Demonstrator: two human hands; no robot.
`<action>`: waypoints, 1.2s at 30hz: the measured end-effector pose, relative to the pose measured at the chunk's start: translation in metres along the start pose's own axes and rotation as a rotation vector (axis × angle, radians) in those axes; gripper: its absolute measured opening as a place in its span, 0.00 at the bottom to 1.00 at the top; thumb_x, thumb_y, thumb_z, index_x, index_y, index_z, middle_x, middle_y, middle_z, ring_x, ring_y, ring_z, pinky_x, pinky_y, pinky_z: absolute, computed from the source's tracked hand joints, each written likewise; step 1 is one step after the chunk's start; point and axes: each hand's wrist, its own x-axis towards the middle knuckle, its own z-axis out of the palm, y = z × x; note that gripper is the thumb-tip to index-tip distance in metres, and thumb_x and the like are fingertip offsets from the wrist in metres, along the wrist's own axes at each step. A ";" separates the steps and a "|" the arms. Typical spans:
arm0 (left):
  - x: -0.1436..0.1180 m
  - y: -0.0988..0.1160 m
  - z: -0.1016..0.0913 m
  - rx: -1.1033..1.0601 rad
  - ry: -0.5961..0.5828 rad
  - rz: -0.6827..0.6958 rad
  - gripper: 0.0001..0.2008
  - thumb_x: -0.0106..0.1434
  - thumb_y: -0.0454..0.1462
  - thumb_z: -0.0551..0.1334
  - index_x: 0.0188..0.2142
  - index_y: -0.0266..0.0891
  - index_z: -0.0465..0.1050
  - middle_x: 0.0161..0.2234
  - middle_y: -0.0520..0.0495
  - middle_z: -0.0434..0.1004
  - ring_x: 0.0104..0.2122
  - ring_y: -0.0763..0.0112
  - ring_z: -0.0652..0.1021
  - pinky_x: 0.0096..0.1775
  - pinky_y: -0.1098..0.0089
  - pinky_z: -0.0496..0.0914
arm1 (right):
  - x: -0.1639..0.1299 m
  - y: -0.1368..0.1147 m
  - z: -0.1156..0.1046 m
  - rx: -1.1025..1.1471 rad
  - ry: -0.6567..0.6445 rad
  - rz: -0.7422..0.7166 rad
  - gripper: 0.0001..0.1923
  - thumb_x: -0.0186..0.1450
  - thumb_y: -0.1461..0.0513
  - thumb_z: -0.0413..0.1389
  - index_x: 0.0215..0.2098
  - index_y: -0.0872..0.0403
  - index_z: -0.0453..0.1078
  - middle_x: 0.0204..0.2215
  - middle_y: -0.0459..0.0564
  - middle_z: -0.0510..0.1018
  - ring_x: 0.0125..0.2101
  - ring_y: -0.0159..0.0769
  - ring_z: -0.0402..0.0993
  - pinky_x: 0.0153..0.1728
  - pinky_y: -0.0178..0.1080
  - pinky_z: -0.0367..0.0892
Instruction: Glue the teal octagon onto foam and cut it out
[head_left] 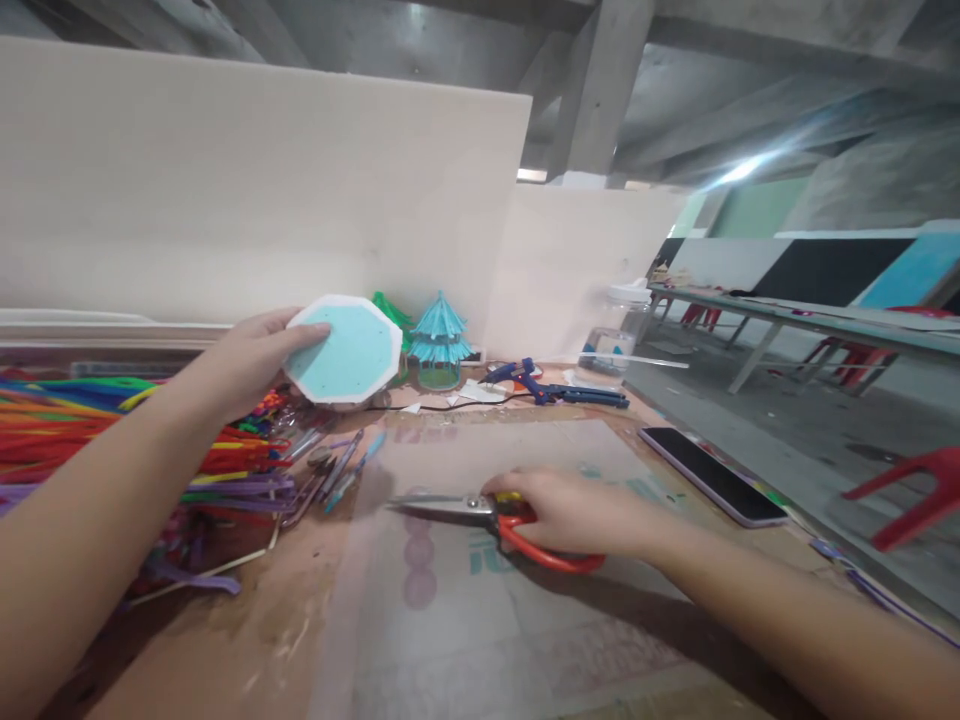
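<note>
My left hand (262,360) pinches the left edge of an octagonal board (349,350), light blue with a white rim, raised above the table. The thumb lies on its blue face. Over the plastic sheet (450,640), my right hand (555,510) is closed on the scissors (450,508), which have red-orange handles. Their blades look closed and point left. Behind the board stand a blue pagoda-like model (440,345) and a green one (391,315), the latter partly hidden.
Colourful pipe cleaners (225,460) heap up on the left, beside several pens (345,470). A blue glue gun (525,378), pliers-like tool (585,396) and clear jar (611,335) stand along the back. A phone (709,475) lies right; a red stool (915,490) is beyond.
</note>
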 end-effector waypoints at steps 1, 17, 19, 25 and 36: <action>0.001 -0.002 0.000 -0.008 -0.007 -0.016 0.18 0.54 0.44 0.64 0.40 0.32 0.79 0.25 0.48 0.77 0.22 0.73 0.71 0.22 0.76 0.65 | -0.001 0.000 -0.001 -0.072 -0.033 -0.029 0.26 0.63 0.58 0.59 0.60 0.49 0.71 0.48 0.56 0.80 0.46 0.46 0.77 0.42 0.39 0.67; 0.001 -0.004 0.005 -0.076 -0.038 -0.092 0.22 0.50 0.45 0.66 0.42 0.33 0.78 0.24 0.48 0.75 0.22 0.71 0.72 0.21 0.75 0.64 | 0.181 0.035 -0.023 -0.597 0.071 -0.090 0.14 0.71 0.62 0.56 0.54 0.55 0.72 0.51 0.58 0.77 0.49 0.43 0.76 0.50 0.44 0.71; -0.001 -0.002 0.005 -0.058 -0.045 -0.070 0.21 0.53 0.44 0.65 0.43 0.32 0.78 0.25 0.50 0.75 0.23 0.73 0.72 0.23 0.76 0.65 | 0.186 0.042 -0.020 -0.608 0.075 -0.078 0.16 0.70 0.57 0.57 0.54 0.56 0.71 0.51 0.56 0.76 0.48 0.42 0.76 0.49 0.48 0.73; -0.005 0.001 0.007 -0.041 -0.071 -0.042 0.20 0.57 0.42 0.65 0.45 0.31 0.77 0.28 0.49 0.77 0.24 0.74 0.72 0.24 0.77 0.65 | 0.186 0.045 -0.021 -0.578 0.194 -0.057 0.17 0.71 0.59 0.56 0.55 0.59 0.69 0.53 0.59 0.74 0.49 0.43 0.74 0.50 0.49 0.71; -0.009 0.013 -0.001 -0.037 -0.026 -0.032 0.16 0.61 0.40 0.63 0.45 0.32 0.77 0.29 0.48 0.75 0.24 0.74 0.70 0.26 0.75 0.64 | 0.216 0.002 -0.009 -0.401 0.146 -0.249 0.17 0.65 0.70 0.55 0.52 0.61 0.72 0.50 0.61 0.80 0.46 0.43 0.76 0.42 0.36 0.63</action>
